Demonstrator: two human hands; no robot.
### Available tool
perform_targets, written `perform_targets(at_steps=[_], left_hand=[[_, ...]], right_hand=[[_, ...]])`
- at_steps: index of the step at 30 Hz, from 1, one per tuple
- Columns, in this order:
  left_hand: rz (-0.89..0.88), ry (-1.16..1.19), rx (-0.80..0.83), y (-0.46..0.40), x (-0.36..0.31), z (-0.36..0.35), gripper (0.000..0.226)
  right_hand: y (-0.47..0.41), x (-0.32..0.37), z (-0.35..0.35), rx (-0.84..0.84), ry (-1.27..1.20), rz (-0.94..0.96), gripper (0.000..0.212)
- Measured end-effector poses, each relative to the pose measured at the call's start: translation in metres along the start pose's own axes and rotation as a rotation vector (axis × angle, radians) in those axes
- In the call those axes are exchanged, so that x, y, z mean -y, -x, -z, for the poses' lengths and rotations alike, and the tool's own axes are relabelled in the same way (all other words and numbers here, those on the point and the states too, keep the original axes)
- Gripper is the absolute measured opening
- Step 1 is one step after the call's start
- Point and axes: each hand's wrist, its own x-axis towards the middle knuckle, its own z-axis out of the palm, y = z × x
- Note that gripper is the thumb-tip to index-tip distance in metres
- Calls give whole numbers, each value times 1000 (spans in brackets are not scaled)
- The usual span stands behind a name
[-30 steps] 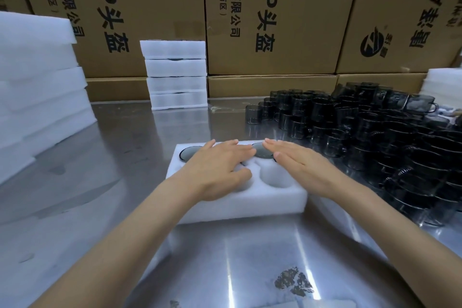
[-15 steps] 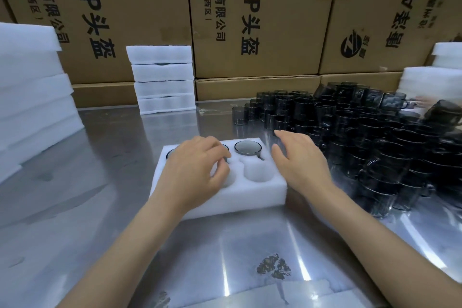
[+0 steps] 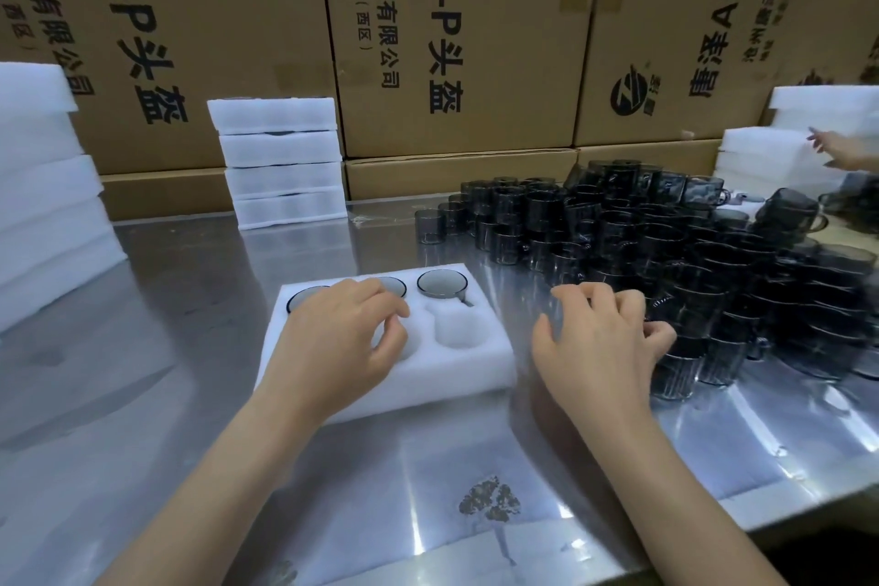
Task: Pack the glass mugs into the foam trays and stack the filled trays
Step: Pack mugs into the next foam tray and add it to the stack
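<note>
**Half-filled foam tray under the left hand, right hand at the mug pile**

Head view: a white foam tray (image 3: 480,371) lies on the steel table (image 3: 166,347) at the centre of the frame. Its far row holds three dark glass mugs; the rightmost mug (image 3: 442,283) shows fully, while the other two are partly covered. The near-row pockets that show are bare foam.

The left hand (image 3: 333,343) rests over the left and middle part of the tray, fingers loosely curled and holding nothing, the fingertips above the middle pocket. The right hand (image 3: 594,347) sits just right of the tray, its fingers bent at the near edge of the pile of glass mugs (image 3: 713,262); whether they actually close round a mug cannot be told.

That pile fills the right centre of the frame. In the upper centre-left stands a stack of four filled trays (image 3: 280,162), well apart from both hands. More foam sheets (image 3: 43,205) are piled at the left edge. Cardboard boxes (image 3: 452,38) form the back wall. At the upper right edge, another person's hand (image 3: 837,148) touches a further foam stack (image 3: 761,157).
</note>
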Motion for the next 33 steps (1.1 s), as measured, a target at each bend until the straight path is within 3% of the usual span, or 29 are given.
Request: perform_targets(at_steps=[6,13,20,29,33], left_hand=[[8,-1,-26,2,1,3,39],[-9,58,-83,13,1,6,36],[-8,87,-162,18,2,7,33],[33,131,-237,28,9,7,32],[116,204,-240,32,12,9,36]], right_hand=[[-6,-7,1,-2,-73,-85,30],[-17,-8,0,14,-161,-41,30],[-27,-13,1,-128,-359,18,33],[-17,4,10,-303,-437,281,54],[-13,23,15,-384,-487,383,52]])
